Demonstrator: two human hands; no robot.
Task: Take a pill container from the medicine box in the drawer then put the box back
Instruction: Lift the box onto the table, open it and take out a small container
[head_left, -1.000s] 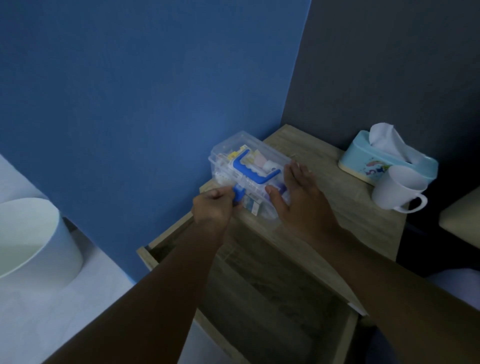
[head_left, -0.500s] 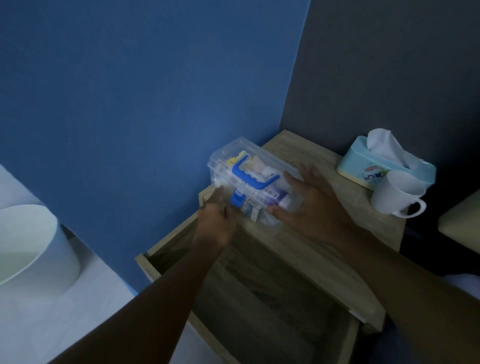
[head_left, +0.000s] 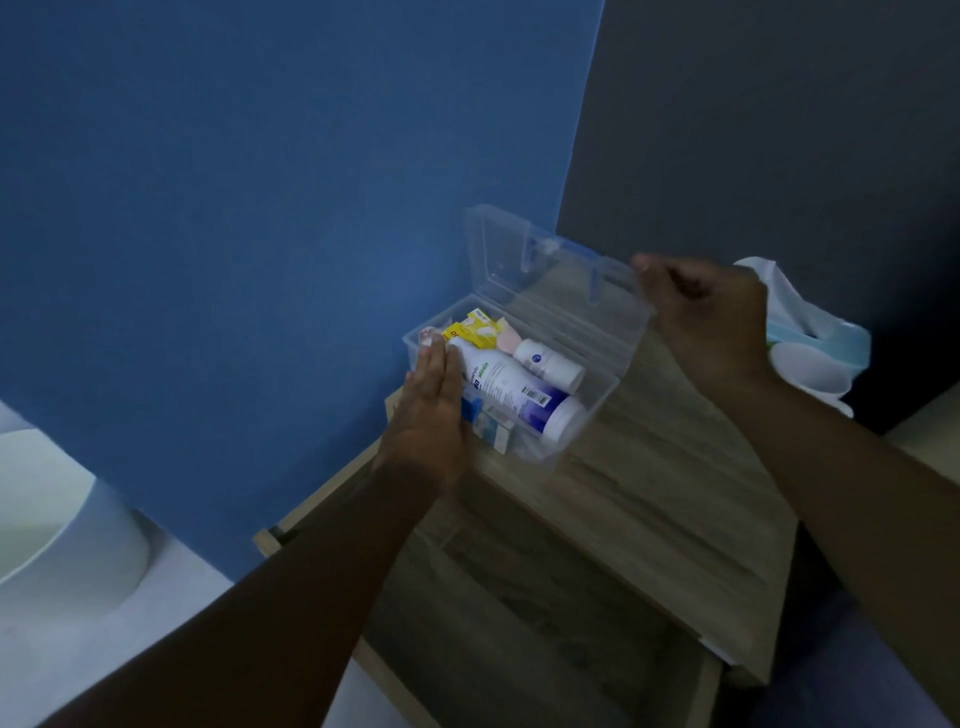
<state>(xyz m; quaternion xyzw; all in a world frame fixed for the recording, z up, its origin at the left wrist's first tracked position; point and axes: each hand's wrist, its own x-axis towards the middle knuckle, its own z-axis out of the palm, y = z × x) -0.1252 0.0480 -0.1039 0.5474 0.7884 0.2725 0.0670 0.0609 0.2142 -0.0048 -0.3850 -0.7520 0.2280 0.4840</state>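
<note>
The clear plastic medicine box (head_left: 597, 410) stood open on the wooden nightstand top (head_left: 675, 493). The small white pill container (head_left: 548, 364) lay inside, long axis toward the viewer's right, just right of the flat, open left hand (head_left: 434, 410); the right hand (head_left: 701, 312) pinched the lid (head_left: 545, 291).

You get little legible text: the large white bottle (head_left: 511, 391) in the medicine box (head_left: 597, 395) carries a barcode and blurred print; the yellow packet (head_left: 470, 328) shows an "O"; the small bottle's (head_left: 548, 362) round logo is unreadable.
</note>
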